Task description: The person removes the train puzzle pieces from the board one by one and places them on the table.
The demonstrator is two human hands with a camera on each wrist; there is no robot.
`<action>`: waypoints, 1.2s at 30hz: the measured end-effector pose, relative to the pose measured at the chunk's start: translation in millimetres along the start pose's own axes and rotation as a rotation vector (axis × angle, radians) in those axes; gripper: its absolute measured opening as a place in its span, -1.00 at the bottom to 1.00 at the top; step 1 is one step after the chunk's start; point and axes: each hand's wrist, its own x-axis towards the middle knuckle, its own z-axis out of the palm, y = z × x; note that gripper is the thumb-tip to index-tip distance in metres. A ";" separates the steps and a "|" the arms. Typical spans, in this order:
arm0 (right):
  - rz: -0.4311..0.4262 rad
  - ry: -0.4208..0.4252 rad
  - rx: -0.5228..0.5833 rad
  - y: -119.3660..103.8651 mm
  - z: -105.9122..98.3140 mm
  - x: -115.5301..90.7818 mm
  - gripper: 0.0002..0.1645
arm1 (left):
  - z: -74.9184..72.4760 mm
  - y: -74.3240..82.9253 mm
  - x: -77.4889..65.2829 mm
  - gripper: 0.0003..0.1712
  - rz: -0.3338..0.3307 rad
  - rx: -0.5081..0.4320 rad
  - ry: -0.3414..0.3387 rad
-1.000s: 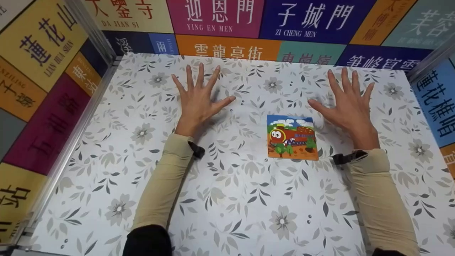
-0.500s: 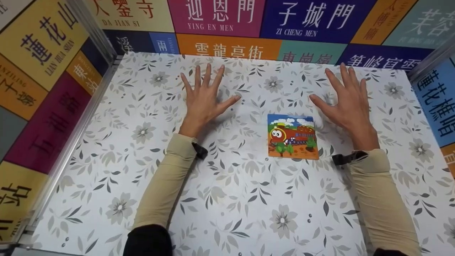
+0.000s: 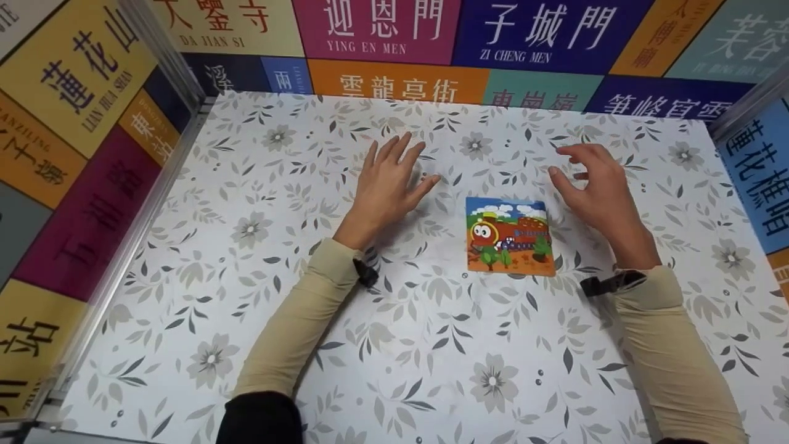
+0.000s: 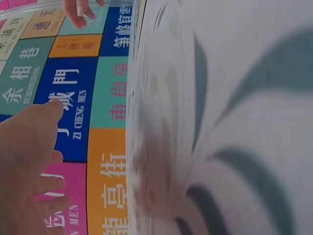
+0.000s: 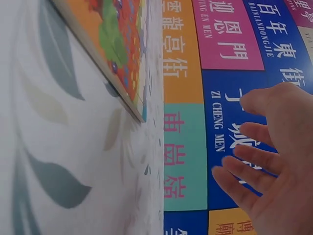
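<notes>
A square picture board (image 3: 510,236) with a red cartoon train lies flat on the table. Its thin pale edge shows in the right wrist view, where the board (image 5: 110,41) is cut off at the top. To the left of it, my left hand (image 3: 388,188) is held above the table with its fingers loosely spread and nothing in it. My right hand (image 3: 601,194) is beyond the board's upper right corner, fingers bent, thumb apart from them, holding nothing. Neither hand touches the board. In the left wrist view, the left hand (image 4: 27,156) is partly cut off.
The table (image 3: 419,345) wears a white cover printed with grey flowers and leaves. Colourful panels with large characters stand along its back (image 3: 379,31), left (image 3: 80,154) and right sides. A dark strap (image 3: 613,283) sits on each wrist.
My left hand has moved right and nearer, towards the board, and its fingers have drawn closer together. The right hand's fingers have gone from spread to bent. The board lies where it was.
</notes>
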 end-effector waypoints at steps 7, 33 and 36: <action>0.078 -0.180 0.009 6.0 1.4 -6.8 -0.52 | 7.0 15.0 -2.6 -0.32 0.083 -0.071 -0.018; 0.190 -0.391 0.026 20.0 12.9 -1.5 -0.74 | 40.1 100.0 6.4 -0.24 0.228 -0.441 -0.463; 0.186 -0.385 0.031 22.2 13.6 -3.4 -0.74 | 45.6 105.8 9.6 -0.26 0.244 -0.425 -0.450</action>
